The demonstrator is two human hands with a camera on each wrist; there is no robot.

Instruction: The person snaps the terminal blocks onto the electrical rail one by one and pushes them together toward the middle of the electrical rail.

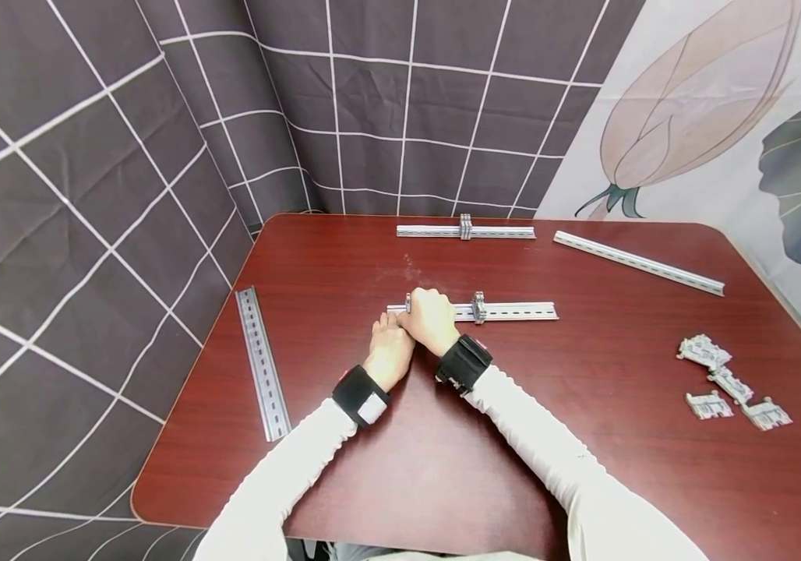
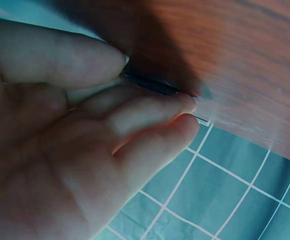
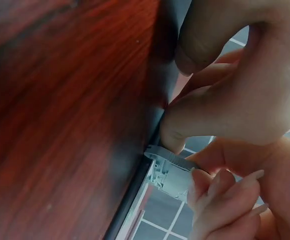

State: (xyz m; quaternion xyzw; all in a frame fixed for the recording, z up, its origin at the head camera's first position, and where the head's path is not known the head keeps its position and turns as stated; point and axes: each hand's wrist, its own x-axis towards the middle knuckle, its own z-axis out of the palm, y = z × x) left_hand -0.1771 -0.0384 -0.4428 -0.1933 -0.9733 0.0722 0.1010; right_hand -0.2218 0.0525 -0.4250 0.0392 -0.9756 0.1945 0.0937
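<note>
A slotted metal DIN rail [image 1: 523, 311] lies crosswise before me. My left hand [image 1: 391, 351] pinches its left end between thumb and fingers; the dark rail edge [image 2: 149, 84] shows there in the left wrist view. Just to the right, my right hand [image 1: 431, 319] reaches over the rail and grips a slim grey terminal block [image 3: 170, 175], which sits at the rail's edge. Fingers cover part of this block, so whether it is fully clipped on I cannot tell. A small group of blocks [image 1: 479, 308] stands on the rail right of my hands.
Another rail [image 1: 428, 231] carrying blocks [image 1: 466, 227] lies at the back. One bare rail [image 1: 639, 262] slants at the back right, and a wider one [image 1: 262, 366] lies at the left. Several loose terminal blocks [image 1: 705, 352] are on the table's right side. Grey checked cloth [image 1: 372, 101] hangs behind.
</note>
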